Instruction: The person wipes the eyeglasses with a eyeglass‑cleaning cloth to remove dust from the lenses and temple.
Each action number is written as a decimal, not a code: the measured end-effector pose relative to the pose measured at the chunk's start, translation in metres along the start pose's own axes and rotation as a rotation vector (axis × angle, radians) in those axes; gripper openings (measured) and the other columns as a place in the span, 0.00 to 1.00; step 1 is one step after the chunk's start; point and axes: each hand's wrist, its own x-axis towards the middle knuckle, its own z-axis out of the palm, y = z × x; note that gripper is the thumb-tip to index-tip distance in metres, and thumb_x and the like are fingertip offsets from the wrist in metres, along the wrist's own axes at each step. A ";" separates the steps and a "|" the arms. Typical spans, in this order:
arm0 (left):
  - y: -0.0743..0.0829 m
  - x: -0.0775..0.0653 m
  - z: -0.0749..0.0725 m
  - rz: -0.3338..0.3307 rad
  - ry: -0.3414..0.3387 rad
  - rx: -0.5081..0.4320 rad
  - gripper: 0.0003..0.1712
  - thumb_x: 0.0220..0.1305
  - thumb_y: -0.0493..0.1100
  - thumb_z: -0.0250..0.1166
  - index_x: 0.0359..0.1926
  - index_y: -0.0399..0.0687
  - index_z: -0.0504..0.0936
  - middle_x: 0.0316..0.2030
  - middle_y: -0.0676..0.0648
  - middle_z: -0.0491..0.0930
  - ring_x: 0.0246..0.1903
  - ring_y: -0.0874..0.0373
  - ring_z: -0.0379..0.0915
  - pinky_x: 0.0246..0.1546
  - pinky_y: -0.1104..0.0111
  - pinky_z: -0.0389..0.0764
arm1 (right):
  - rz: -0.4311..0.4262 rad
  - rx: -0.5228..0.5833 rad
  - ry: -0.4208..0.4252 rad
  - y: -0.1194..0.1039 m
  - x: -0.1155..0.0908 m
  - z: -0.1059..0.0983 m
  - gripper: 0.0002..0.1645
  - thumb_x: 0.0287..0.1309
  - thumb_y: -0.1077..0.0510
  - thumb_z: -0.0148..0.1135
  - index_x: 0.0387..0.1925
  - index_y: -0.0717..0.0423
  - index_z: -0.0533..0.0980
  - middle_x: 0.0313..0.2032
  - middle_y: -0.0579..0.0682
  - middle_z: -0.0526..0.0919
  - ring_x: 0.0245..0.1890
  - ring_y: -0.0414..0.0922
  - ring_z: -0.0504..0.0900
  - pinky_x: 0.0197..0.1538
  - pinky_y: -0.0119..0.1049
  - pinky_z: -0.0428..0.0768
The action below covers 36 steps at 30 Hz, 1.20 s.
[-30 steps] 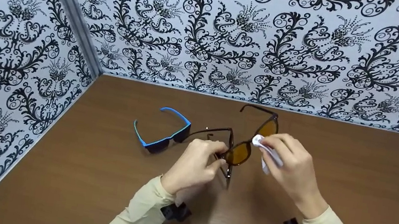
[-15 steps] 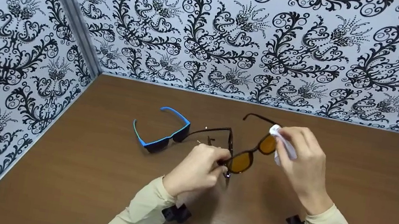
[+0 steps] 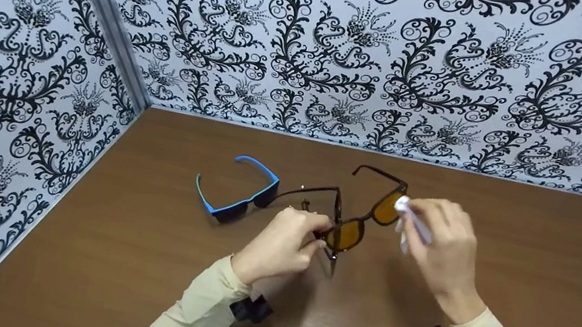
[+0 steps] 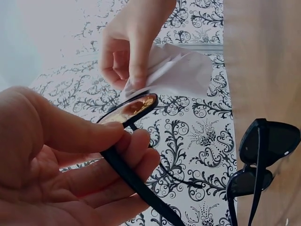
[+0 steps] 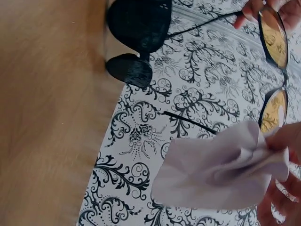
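In the head view my left hand [image 3: 281, 246] pinches a pair of dark-framed glasses with amber lenses [image 3: 346, 236] at one end, between thumb and fingers. Their arms are unfolded, and they are held up above the table. My right hand [image 3: 443, 247] grips a bunched white cloth [image 3: 422, 229] right at the outer lens. From the left wrist view, the cloth [image 4: 181, 73] hangs from thumb and fingertips just behind the lens rim. The right wrist view shows the cloth [image 5: 211, 174] spread in loose folds, hiding part of the far lens.
Black sunglasses [image 3: 339, 202] stand on the brown table [image 3: 138, 256] behind and below the held glasses, partly hidden by my left hand. To their left lie blue-armed sunglasses [image 3: 246, 202] with dark lenses. Patterned white-and-black walls [image 3: 337, 49] rise at the back and left.
My right hand has moved the cloth rightward from near the bridge to the outer lens. The amber glasses tilted and shifted slightly; my left hand keeps its pinch. The other sunglasses stayed put.
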 end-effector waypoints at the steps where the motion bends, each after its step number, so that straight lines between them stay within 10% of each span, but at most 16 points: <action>1: 0.001 0.000 0.000 0.006 -0.010 0.002 0.10 0.50 0.25 0.61 0.25 0.41 0.73 0.19 0.51 0.69 0.21 0.59 0.63 0.25 0.72 0.65 | 0.028 -0.009 0.019 0.000 0.002 -0.001 0.11 0.45 0.70 0.68 0.35 0.63 0.80 0.32 0.56 0.82 0.33 0.55 0.77 0.39 0.46 0.69; 15: -0.001 0.004 0.006 0.033 0.012 0.002 0.09 0.50 0.24 0.61 0.25 0.41 0.75 0.19 0.50 0.73 0.22 0.58 0.69 0.25 0.73 0.67 | -0.097 0.086 -0.096 -0.013 -0.005 0.003 0.16 0.41 0.73 0.67 0.38 0.64 0.80 0.35 0.57 0.80 0.34 0.54 0.78 0.43 0.36 0.74; 26: 0.003 0.002 0.001 0.004 -0.100 0.001 0.11 0.51 0.25 0.61 0.24 0.43 0.72 0.19 0.53 0.69 0.23 0.60 0.66 0.25 0.72 0.66 | 0.117 -0.014 0.023 -0.005 0.001 0.000 0.10 0.48 0.70 0.68 0.36 0.62 0.80 0.33 0.55 0.81 0.33 0.54 0.77 0.38 0.46 0.70; 36: 0.001 0.007 0.002 0.020 -0.033 0.018 0.09 0.51 0.24 0.61 0.26 0.42 0.75 0.21 0.50 0.75 0.24 0.56 0.72 0.27 0.71 0.70 | -0.089 0.065 -0.103 -0.015 -0.008 0.004 0.13 0.47 0.69 0.65 0.38 0.62 0.79 0.36 0.54 0.80 0.33 0.51 0.78 0.39 0.40 0.75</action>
